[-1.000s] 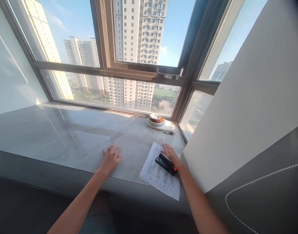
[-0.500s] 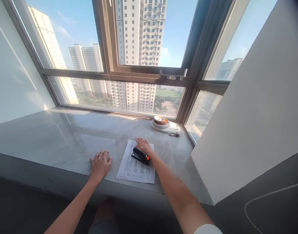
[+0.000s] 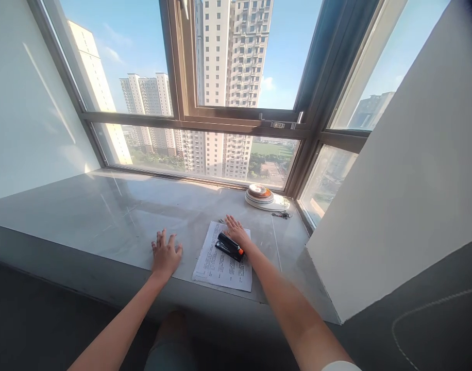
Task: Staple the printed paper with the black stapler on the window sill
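Note:
A printed sheet of paper [image 3: 220, 265] lies near the front edge of a grey stone window sill [image 3: 104, 211]. A black stapler with an orange end [image 3: 230, 247] rests on the sheet. My right hand [image 3: 236, 232] lies flat on the paper's far part, fingers stretched out, touching the stapler's right side. My left hand [image 3: 165, 253] is pressed flat on the bare sill to the left of the sheet, fingers spread, holding nothing.
A white round dish with an orange-topped disc [image 3: 264, 197] stands at the back right corner, a small bunch of keys [image 3: 283, 215] beside it. A white wall panel [image 3: 394, 196] closes the right side. Large windows rise behind the sill.
The paper and stapler have slid left along the sill under my right hand. My left hand shifted slightly left and stays flat.

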A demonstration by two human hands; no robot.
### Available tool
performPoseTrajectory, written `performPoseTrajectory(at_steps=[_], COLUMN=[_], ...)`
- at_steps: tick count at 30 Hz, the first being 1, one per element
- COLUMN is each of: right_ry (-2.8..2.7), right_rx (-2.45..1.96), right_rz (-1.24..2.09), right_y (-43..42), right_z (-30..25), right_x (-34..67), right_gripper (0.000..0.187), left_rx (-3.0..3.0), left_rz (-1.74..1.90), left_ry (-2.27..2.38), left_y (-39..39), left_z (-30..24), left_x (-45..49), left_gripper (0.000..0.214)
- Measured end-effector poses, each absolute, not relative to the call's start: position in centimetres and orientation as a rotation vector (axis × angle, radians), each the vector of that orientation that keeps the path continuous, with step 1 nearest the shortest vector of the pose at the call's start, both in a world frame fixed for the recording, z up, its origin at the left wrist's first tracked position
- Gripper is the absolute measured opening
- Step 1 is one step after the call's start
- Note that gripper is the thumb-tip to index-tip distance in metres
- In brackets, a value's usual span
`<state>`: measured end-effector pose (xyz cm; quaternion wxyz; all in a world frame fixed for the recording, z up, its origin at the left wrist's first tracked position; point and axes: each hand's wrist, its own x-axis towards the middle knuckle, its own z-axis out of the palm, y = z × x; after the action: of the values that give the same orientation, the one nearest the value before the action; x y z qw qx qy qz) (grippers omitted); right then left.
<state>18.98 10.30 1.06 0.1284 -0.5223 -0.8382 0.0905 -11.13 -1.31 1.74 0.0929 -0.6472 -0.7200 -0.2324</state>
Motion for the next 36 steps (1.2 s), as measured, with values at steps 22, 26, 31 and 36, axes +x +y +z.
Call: performPoseTrajectory(at_steps=[22,26,31,36], right_ry=[-1.536,-1.955,-1.971,-1.952], right_rx=[-1.308,-1.252,-1.388,-1.416], right_rz=[0.294,0.334,0.226,0.212], right_y=[-1.4,-5.4,-6.7,-6.6], right_z=[4.6,4.5,3.5,3.2], right_x=[29.3,29.4,32.5,34.4], right_gripper=[0.045,0.045,0.036,0.045], left_rx=[-2.586,-2.603,-2.68,-2.722], left_rz=[-0.73,-0.586,-0.613,-0.588], left_ry=[-1.848,-1.806,-1.777,-1.778], left_y=[-4.0,-4.4,-3.8,-3.0], left_z=[1.4,1.4,1.6,1.8], left_x=[3.8,4.2,3.7,4.0], left_gripper=[0.047,0.049,0.046,0.043])
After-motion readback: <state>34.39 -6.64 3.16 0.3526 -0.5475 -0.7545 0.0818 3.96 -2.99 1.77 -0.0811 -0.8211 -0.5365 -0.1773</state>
